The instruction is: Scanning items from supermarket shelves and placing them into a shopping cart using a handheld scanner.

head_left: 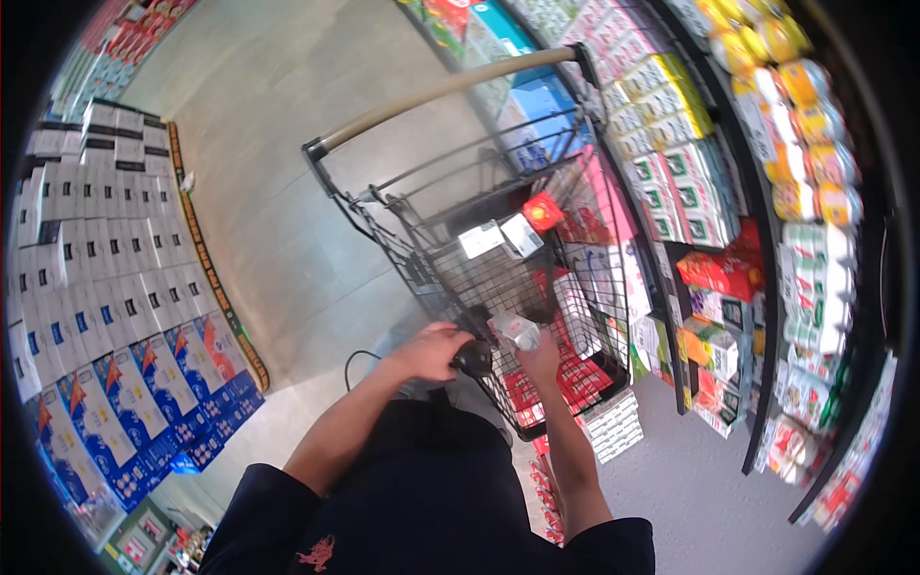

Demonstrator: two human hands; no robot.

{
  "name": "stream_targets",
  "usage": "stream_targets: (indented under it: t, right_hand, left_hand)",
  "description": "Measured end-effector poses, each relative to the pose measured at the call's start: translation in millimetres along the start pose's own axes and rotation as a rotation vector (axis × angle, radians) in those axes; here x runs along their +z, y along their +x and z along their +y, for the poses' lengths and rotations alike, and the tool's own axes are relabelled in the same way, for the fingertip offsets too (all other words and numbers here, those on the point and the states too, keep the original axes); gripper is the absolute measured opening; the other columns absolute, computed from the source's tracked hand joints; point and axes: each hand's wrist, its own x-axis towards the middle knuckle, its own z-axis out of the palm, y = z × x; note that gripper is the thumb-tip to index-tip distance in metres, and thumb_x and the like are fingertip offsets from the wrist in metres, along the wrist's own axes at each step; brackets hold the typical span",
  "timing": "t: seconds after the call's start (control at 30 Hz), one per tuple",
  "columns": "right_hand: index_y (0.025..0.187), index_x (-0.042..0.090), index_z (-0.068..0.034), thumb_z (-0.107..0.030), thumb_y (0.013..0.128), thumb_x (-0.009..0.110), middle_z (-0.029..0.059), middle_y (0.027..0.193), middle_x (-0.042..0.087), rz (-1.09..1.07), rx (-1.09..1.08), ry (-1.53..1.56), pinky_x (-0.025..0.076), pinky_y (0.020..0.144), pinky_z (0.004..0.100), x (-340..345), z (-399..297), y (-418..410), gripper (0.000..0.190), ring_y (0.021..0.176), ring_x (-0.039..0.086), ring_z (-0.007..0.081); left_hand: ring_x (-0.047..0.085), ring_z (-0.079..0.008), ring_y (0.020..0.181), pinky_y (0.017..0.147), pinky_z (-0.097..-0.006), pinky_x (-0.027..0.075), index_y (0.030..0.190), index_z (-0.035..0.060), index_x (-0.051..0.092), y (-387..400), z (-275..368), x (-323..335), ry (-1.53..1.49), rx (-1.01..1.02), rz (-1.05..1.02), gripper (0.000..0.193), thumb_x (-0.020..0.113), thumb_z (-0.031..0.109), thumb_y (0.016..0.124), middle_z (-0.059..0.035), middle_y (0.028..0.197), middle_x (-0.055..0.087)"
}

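My left hand (431,353) is closed around a black handheld device (474,358), perhaps a barcode scanner, beside the near edge of a shopping cart. Held over the cart basket in my right hand (537,359) is a small white package (516,332) with red marks; blur hides its exact kind. The black wire shopping cart (618,287) stands in front of me, its handle bar (445,97) on the far side. Inside it are two small white boxes, one of them this box (480,239), a red packet (543,212), a long white package (576,313) and red packs (575,388).
Shelves (762,309) of packaged goods run along the right, close to the cart. On the left rise stacks of white cartons (108,244) and blue-and-white boxes (122,417). A thin black cable (348,366) loops near my left forearm. Grey floor tiles (287,201) lie between.
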Motion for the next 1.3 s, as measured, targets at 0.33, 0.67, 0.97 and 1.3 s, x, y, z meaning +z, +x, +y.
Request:
stream_targets:
  t: [0.33,0.67,0.97,1.3]
  right_hand:
    - [0.110,0.054,0.002,0.005,0.065,0.073,0.0084,0.099,0.063,0.475,0.392,1.048,0.049,0.080,0.0298,-40,65,-116,0.049,0.090,0.061,0.0165]
    - [0.111,0.057,-0.001,-0.001,0.050,0.077,0.0042,0.095,0.060,0.470,0.085,1.027,0.047,0.082,0.0282,-88,87,-181,0.065,0.088,0.058,0.0153]
    - [0.109,0.059,0.000,0.002,0.042,0.079,0.0048,0.096,0.057,0.381,-0.034,0.934,0.046,0.082,0.0302,-126,94,-221,0.069,0.091,0.056,0.0165]
    - [0.111,0.059,0.000,0.006,0.043,0.073,0.0046,0.103,0.058,0.404,-0.041,1.098,0.047,0.086,0.0302,-135,106,-240,0.070,0.096,0.057,0.0156]
  left_hand:
    - [0.060,-0.0256,0.104,0.100,-0.0369,0.038,0.126,0.0092,0.050,14,24,21,-0.211,-0.074,0.097,0.062,0.072,0.016,0.069,-0.0117,0.107,0.065]
    - [0.062,-0.0300,0.105,0.088,-0.0367,0.048,0.132,0.0100,0.044,14,96,23,-0.306,0.037,-0.195,0.066,0.071,0.010,0.071,-0.0148,0.114,0.063]
    - [0.063,-0.0317,0.103,0.088,-0.0375,0.049,0.133,0.0109,0.044,11,117,18,-0.087,0.081,-0.275,0.069,0.068,0.007,0.068,-0.0159,0.111,0.065]
    - [0.061,-0.0284,0.108,0.093,-0.0358,0.047,0.130,0.0095,0.047,16,123,33,-0.016,0.059,-0.328,0.069,0.071,0.004,0.065,-0.0125,0.115,0.063]
